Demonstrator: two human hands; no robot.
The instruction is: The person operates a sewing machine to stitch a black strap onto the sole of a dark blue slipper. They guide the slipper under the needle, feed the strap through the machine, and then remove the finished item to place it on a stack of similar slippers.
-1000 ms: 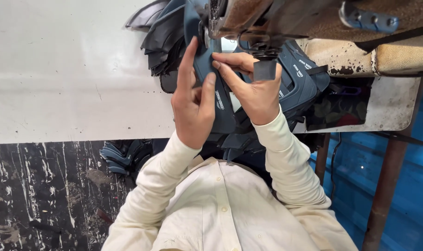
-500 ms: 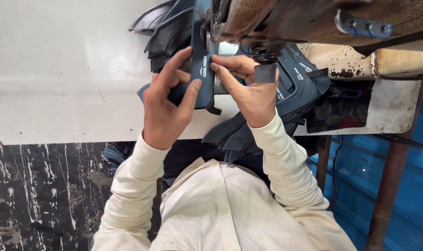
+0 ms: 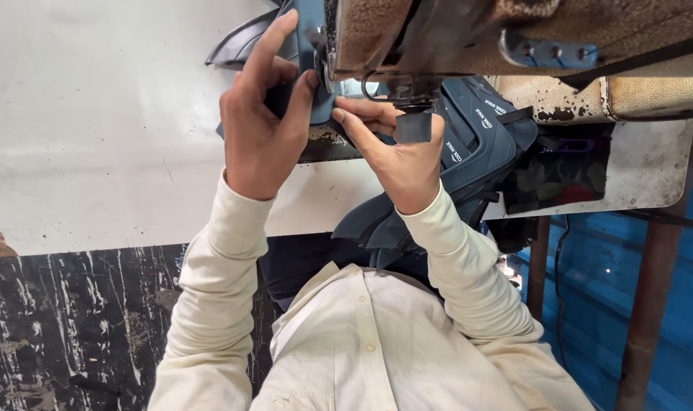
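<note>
The left hand [image 3: 261,133] pinches a dark blue shoe-upper piece [image 3: 310,84] between thumb and fingers, index finger stretched along it, holding it against the sewing machine [image 3: 438,34]; the right hand [image 3: 396,152] lies just beside it, fingers pressed together flat on the piece under the machine's head; a stack of similar blue pieces [image 3: 476,144] rests at the right; all sit on the white bench [image 3: 95,114].
</note>
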